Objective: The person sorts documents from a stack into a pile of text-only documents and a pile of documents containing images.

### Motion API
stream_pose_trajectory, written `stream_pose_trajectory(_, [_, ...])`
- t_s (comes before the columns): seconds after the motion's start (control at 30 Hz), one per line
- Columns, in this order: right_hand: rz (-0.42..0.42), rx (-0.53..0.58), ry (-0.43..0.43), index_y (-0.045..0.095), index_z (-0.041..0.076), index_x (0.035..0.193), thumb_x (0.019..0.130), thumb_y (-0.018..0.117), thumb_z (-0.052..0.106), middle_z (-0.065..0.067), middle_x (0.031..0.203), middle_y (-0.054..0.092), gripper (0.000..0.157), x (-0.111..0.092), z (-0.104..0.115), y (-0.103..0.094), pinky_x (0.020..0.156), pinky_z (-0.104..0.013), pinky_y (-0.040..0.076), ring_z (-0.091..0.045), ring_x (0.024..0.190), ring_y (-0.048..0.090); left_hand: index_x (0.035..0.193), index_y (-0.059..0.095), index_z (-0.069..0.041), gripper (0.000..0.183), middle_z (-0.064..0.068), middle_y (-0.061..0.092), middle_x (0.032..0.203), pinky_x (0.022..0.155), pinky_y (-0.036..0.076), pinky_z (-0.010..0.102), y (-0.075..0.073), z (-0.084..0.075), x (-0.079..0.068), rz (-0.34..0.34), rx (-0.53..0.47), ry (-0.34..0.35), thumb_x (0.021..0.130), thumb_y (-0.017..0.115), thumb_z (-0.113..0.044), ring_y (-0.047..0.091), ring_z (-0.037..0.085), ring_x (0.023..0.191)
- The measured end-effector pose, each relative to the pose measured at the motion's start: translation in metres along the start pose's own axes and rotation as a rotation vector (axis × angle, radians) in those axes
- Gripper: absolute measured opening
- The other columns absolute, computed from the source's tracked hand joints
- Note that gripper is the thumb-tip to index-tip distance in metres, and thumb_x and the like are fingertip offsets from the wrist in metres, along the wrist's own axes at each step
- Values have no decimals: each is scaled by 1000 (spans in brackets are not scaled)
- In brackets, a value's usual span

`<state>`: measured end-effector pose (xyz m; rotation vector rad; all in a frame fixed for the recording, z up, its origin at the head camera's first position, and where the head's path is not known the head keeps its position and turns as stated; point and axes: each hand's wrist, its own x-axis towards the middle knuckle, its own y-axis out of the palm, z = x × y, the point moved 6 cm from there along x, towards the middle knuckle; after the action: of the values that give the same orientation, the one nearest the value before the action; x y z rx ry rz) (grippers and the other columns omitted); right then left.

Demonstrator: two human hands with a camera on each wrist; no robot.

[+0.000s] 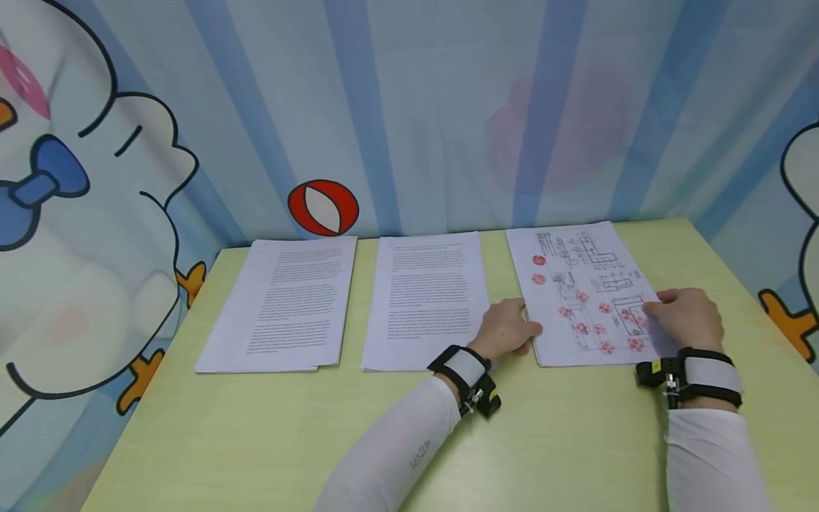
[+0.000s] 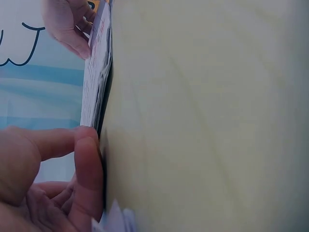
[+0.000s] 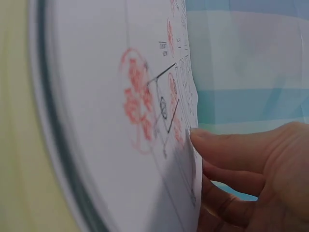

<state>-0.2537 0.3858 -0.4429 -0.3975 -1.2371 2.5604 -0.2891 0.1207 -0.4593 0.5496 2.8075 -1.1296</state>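
Head view: our left hand point(image 1: 504, 329) pinches the left edge of the red-marked paper stack point(image 1: 585, 299) at right on the bench point(image 1: 563, 448), and our right hand point(image 1: 693, 318) pinches its right edge (both forearms point(image 1: 390, 444) outstretched).

Pale yellow-green tabletop point(image 1: 563, 434), finely grained, beneath the left hand point(image 1: 505, 328) and right hand point(image 1: 691, 320). Beyond both, a backdrop point(image 1: 441, 128) of blue stripes on paler blue, printed with a red-and-white ball point(image 1: 323, 207). Far left of the left hand, a white cartoon figure point(image 1: 96, 277); right of the right hand, part of another figure point(image 1: 807, 163). Light soft.
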Motion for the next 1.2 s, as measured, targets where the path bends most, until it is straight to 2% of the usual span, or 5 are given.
stream_pose_trajectory(0.63, [20, -84, 18, 53, -21, 121, 96, 57, 22, -34, 104, 58, 50, -1, 2, 0, 65, -47, 44, -43, 86, 54, 113, 60, -8, 23, 1, 57, 49, 37, 37, 20, -2, 3, 2, 7, -80, 5, 95, 62, -23, 53, 12, 36])
stream_pose_trajectory(0.73, [19, -99, -8, 49, -20, 126, 97, 55, 24, -37, 111, 55, 53, -1, 6, 0, 65, -47, 45, -44, 88, 54, 127, 57, -6, 34, 0, 61, 57, 43, 42, 20, -6, 5, 0, 10, -139, 26, 97, 60, -23, 56, 12, 40])
stream_pose_trajectory(0.87, [-16, -129, -76, 48, -19, 128, 99, 52, 25, -39, 115, 54, 53, -1, 20, 1, 60, -45, 44, -44, 85, 56, 143, 48, -10, 47, 7, 67, 77, 48, 48, 23, -20, 4, -10, 12, -283, 73, 99, 59, -22, 58, 14, 46])
stream_pose_trajectory(1.03, [-97, -77, -148, 51, -16, 128, 101, 51, 25, -39, 117, 54, 49, -8, 50, 4, 65, -50, 45, -46, 87, 57, 132, 58, -8, 34, 19, 66, 86, 46, 49, 25, -51, 0, -29, -28, -390, 202, 100, 57, -17, 59, 24, 50])
stream_pose_trajectory(1.2, [-163, 34, -213, 57, -11, 126, 102, 49, 26, -32, 113, 59, 44, -14, 78, 13, 63, -45, 44, -41, 85, 58, 127, 62, -10, 28, 15, 63, 81, 45, 46, 23, -89, 8, -47, -119, -412, 273, 100, 56, -16, 59, 32, 53])
